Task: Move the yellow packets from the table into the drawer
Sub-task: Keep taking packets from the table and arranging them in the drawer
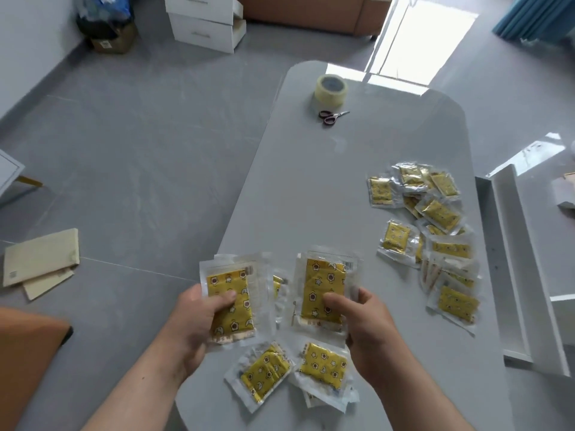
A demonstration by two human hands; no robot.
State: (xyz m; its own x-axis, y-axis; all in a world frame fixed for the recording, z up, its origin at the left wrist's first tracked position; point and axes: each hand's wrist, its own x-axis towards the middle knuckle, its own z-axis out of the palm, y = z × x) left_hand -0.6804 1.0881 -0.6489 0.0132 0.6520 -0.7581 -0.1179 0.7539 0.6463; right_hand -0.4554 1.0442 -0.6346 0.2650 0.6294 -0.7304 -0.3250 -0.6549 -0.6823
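Observation:
My left hand (199, 321) grips a yellow star-patterned packet in clear wrap (231, 287), held upright above the near end of the grey table (311, 188). My right hand (364, 325) holds a second yellow packet (325, 281) upright beside it. Two more packets (264, 373) (323, 365) lie flat on the table below my hands. Several yellow packets are scattered in a pile (435, 225) along the table's right side. A white open drawer (522, 262) sits to the right of the table, beside that pile.
A roll of clear tape (330, 88) and small scissors (331, 116) lie at the table's far end. White drawer units (205, 23) stand on the floor at the back. Flat beige envelopes (40, 259) lie on the floor at left. An orange chair (28, 362) is near left.

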